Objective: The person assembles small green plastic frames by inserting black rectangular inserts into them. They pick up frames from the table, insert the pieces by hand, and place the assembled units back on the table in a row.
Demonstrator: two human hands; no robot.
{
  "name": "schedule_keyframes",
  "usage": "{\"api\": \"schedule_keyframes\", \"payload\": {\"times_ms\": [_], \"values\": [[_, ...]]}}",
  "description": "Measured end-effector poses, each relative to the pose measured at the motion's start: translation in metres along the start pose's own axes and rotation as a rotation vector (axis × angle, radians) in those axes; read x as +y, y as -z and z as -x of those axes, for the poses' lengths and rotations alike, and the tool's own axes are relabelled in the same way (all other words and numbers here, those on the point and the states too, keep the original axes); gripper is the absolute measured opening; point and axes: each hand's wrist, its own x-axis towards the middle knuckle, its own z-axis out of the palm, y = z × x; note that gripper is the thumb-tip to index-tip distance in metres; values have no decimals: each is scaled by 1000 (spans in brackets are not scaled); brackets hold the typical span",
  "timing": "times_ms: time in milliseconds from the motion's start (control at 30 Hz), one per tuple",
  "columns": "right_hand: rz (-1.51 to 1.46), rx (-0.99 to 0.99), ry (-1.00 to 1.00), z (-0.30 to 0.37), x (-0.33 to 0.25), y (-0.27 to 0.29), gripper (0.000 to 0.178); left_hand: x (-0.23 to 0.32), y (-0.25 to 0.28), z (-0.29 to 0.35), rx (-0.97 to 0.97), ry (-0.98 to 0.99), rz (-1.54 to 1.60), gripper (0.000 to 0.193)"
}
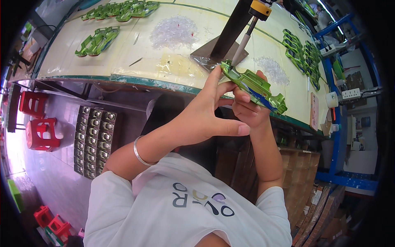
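Note:
A glossy green toy car body shell [254,85] with blue markings slants over the table's near edge. My right hand [254,112] grips it from below and behind, the fingers partly hidden by the shell. With its index finger stretched to the shell's far left end, my left hand [201,110] steadies that end; its thumb sticks out apart toward my right wrist. Straight above the same end stands a pale rod-shaped tool [243,43] under a yellow and black collar [261,9], its tip at the shell. Whether the tip touches cannot be made out.
A dark post on a metal base plate [199,53] stands behind the shell. Small clear pieces lie in a large pile [174,32] and a smaller pile [272,70]. Green shells [97,41] line the table's left and right sides. A pink phone-like object [314,111] lies right.

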Motion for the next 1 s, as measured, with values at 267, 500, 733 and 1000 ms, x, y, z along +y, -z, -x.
{"api": "schedule_keyframes", "payload": {"times_ms": [267,500,733,1000], "values": [[68,79,-2,1,2,-6,58,-2,-2,0,102,81,56,100],[191,688,44,49,16,-12,51,-22,37,28,363,180,-101,57],[1454,958,528,110,-131,-10,36,-2,117,11,669,-418,-1274,18],[3099,1148,252,153,-231,44,41,-19,135,-1,724,-381,-1348,11]]}}
